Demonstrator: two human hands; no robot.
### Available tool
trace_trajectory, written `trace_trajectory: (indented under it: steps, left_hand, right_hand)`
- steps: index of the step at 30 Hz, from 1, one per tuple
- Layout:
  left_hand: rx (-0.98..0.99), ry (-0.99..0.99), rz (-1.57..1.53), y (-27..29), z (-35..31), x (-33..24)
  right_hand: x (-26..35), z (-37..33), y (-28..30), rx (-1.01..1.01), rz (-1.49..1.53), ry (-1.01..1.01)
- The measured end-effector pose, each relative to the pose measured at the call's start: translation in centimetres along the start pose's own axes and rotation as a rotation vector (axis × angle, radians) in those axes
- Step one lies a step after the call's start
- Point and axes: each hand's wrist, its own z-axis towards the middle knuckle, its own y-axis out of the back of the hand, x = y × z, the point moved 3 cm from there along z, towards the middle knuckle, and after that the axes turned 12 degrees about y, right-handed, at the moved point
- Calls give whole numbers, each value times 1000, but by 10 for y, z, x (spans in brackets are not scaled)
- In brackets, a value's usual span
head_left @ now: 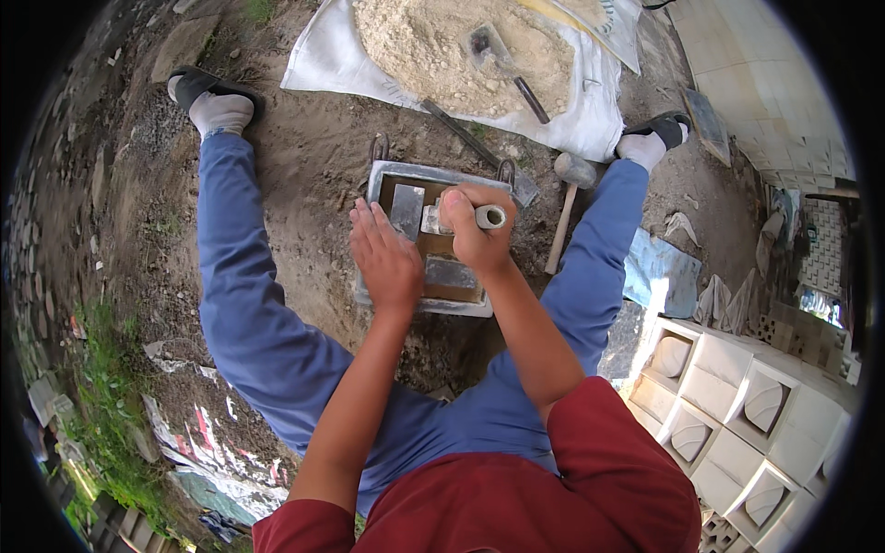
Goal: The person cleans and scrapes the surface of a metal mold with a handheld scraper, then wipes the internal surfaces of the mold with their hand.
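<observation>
Between my legs on the dirt lies a rectangular metal mould (442,173) with loop handles at its far corners. Inside it are flat grey metal plates (406,210) and brownish material. My left hand (387,258) rests over the mould's left side, its fingers stretched out and nothing gripped. Over the middle, my right hand (475,230) wraps round a hand tool with a pale hollow tube handle (491,217). The handle's open end points up; a pale part beside my fingers touches the plate area, but the tool's working end is mostly hidden.
A white sack (595,111) under pale sandy powder (415,41) lies beyond the mould, with a small scoop (489,44) on it. A long flat metal tool (461,132) reaches behind the mould. Right of it lies a mallet (560,226). Pale hollow blocks (724,369) are stacked at lower right.
</observation>
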Motion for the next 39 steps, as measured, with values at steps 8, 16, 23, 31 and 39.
trace_trajectory:
  steps: [8, 16, 23, 31, 39]
  left_hand:
    - [-11, -20, -32, 0, 0, -3]
    - [-26, -20, -26, 1, 1, -1]
    - [-52, -28, -116, 2, 0, 3]
    - [-60, -20, -155, 2, 2, 5]
    - [-83, -26, -150, 1, 1, 5]
  right_hand:
    - [-5, -2, 6, -44, 75, 9]
    - [-8, -2, 1, 17, 2, -29]
    - [4, -4, 2, -27, 39, -12]
    - [8, -1, 0, -8, 37, -39]
    - [17, 0, -6, 36, -21, -29]
